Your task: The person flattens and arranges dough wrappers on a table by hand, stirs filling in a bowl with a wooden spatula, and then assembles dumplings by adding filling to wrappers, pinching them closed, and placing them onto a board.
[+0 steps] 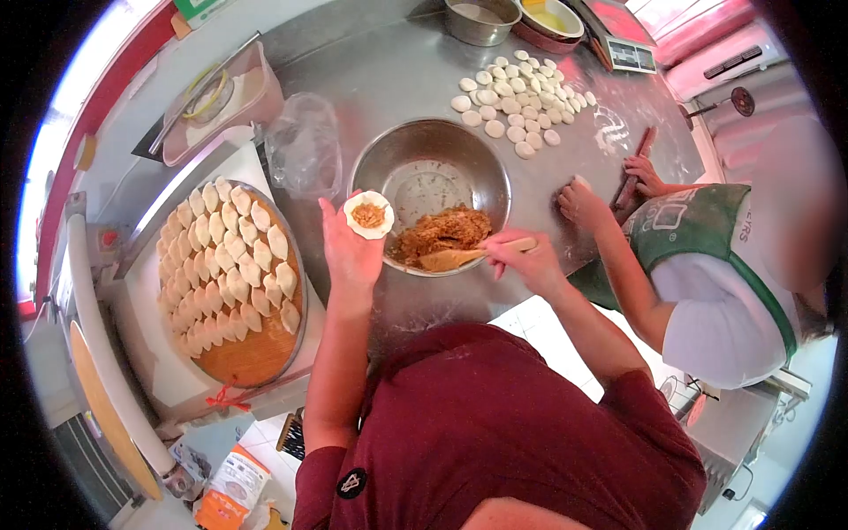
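On the fingers of my left hand (349, 252) lies a round dumpling wrapper (378, 231) with a small mound of filling (367, 214) at its middle. It is held beside the left rim of a large metal bowl (364, 163). My right hand (528, 263) grips the handle of a wooden spoon (449, 260), whose blade rests against the brown minced filling (450, 228) in the lower part of the bowl. The far part of the bowl's floor shows only smears.
Shaped dumplings in rows cover most of a round wooden board (252, 358) at left. Dough pieces (521, 102) lie beyond the bowl. At right, a co-worker's hands (587, 205) are near a rolling pin (638, 168). A plastic bag (305, 146), flour tub (256, 84) and scale (629, 55) stand around.
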Demonstrator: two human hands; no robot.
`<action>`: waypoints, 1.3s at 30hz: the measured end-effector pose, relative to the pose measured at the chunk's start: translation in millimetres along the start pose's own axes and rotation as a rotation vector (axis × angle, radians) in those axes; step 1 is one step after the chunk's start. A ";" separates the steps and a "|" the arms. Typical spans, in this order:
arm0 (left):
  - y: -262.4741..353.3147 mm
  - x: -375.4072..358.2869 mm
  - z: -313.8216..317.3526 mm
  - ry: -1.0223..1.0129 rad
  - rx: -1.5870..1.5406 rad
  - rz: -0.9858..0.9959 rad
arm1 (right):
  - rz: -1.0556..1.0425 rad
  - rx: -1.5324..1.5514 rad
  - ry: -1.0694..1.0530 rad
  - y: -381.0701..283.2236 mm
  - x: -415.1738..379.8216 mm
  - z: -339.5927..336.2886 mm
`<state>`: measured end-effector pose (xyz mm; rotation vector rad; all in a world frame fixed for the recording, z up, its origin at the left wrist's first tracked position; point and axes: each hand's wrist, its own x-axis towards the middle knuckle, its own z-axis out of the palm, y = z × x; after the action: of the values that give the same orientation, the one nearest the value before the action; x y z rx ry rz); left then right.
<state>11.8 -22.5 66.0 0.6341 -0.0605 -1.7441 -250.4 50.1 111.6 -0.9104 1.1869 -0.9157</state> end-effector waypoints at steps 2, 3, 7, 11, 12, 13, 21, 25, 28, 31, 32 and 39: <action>1.0 -2.2 3.9 -0.006 0.007 -0.014 | -0.027 -0.182 0.006 8.6 4.7 2.5; 0.9 -4.1 7.2 0.022 0.010 -0.017 | -0.041 -0.272 0.008 13.1 6.9 2.9; 3.8 -1.3 19.9 0.035 0.034 0.001 | 0.010 -0.092 0.072 21.4 22.6 -11.9; 2.4 -1.6 7.8 -0.069 0.035 -0.006 | 0.036 -0.167 0.034 21.2 22.6 -4.9; 1.0 1.6 6.3 -0.077 0.019 -0.008 | 0.032 -0.195 0.015 21.1 25.7 -2.1; -0.6 1.2 5.1 -0.075 0.005 -0.011 | 0.033 -0.183 0.008 23.7 27.7 -2.3; -2.8 -7.8 -2.9 -0.014 0.022 -0.044 | 0.185 0.053 -0.013 24.7 40.1 -10.5; -3.1 -7.1 1.4 0.000 0.067 -0.001 | 0.339 0.243 0.031 21.6 46.0 -12.1; -2.1 -4.7 -3.9 -0.018 0.068 -0.013 | 0.386 0.440 0.049 20.0 53.8 -19.5; -5.8 -6.9 6.1 0.012 0.043 -0.045 | 0.316 0.719 0.036 4.0 54.2 -20.6; -9.0 -6.8 8.8 0.014 0.038 -0.069 | 0.241 0.683 0.047 -4.1 52.6 -16.2; -23.4 -5.3 31.6 -0.118 -0.012 -0.138 | -0.533 -0.407 0.029 -14.8 29.3 32.2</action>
<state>-22.2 -20.2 86.2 0.5370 -0.0896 -1.9132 -216.1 20.6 119.8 -1.5971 1.1979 -1.1276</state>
